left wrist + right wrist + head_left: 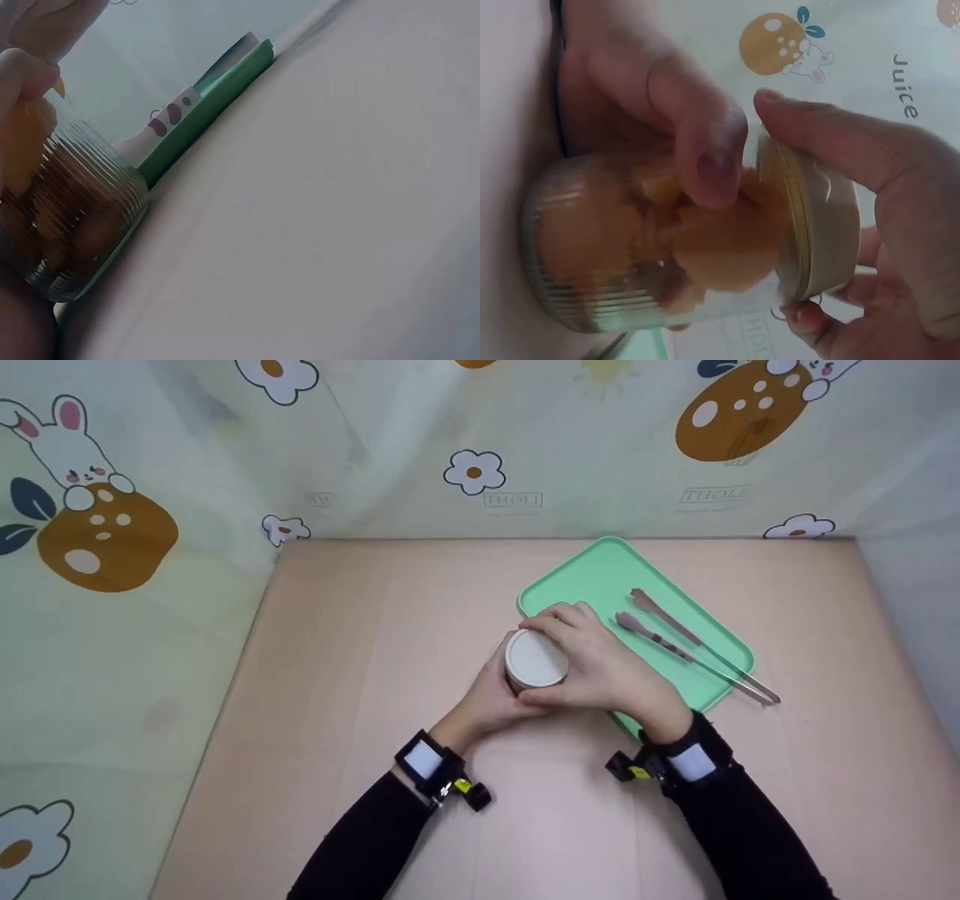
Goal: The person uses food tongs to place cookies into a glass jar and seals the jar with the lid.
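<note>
A ribbed clear glass jar [607,247] with a pale lid [535,658] stands upright on the table in front of the tray. Orange and brown pieces fill much of it, though the right wrist view is blurred. My left hand [491,694] grips the jar's body, its thumb across the glass. My right hand [600,667] holds the lid by its rim, thumb on one side and fingers on the other. The lid sits on the jar's mouth. In the left wrist view the jar [82,202] is partly covered by fingers.
Behind and to the right lies a green tray [611,566]. Across it rest what look like long tongs [675,649] with paw-shaped, spotted tips, their metal end over the tray's right edge. A patterned curtain [390,450] hangs along the back and left table edges.
</note>
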Demonstrator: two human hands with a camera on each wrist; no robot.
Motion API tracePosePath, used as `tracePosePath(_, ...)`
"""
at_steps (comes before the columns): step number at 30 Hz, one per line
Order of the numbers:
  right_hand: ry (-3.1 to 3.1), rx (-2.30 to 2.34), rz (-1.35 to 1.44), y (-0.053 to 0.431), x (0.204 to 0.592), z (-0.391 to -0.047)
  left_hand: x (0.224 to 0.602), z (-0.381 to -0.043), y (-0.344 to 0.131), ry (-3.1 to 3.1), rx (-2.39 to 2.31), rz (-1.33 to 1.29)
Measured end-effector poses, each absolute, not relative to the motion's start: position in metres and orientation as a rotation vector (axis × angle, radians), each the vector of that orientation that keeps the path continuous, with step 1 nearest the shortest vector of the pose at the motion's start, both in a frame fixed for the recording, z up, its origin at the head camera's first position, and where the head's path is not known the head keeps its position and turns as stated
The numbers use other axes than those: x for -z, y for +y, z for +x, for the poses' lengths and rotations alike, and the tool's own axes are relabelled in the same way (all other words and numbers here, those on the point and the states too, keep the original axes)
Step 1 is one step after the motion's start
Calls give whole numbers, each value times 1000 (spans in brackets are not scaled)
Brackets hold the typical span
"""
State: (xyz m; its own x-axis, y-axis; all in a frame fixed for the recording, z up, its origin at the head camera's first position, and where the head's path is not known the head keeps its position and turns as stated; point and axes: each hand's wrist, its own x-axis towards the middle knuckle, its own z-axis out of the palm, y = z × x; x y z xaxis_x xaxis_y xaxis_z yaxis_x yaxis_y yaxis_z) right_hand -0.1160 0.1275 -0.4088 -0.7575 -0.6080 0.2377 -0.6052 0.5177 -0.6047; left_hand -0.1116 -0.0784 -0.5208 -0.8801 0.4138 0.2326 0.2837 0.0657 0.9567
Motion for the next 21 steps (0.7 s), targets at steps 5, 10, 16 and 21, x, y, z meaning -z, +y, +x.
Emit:
tracePosePath(5, 2782, 1145, -1026, 124, 417, -113, 520, -108, -78, 2208, -1933, 690)
tracePosePath(10, 2816, 1171, -1025, 130, 419, -110, 518, -104, -70, 2167, -1937, 669)
tracePosePath(16, 2821, 1143, -1235, 143, 421, -104, 507, -96, -69, 2151, -1855, 715)
tracePosePath(21, 2798, 999, -1373, 174, 418, -94, 487, -92, -81, 2174, -1596, 950)
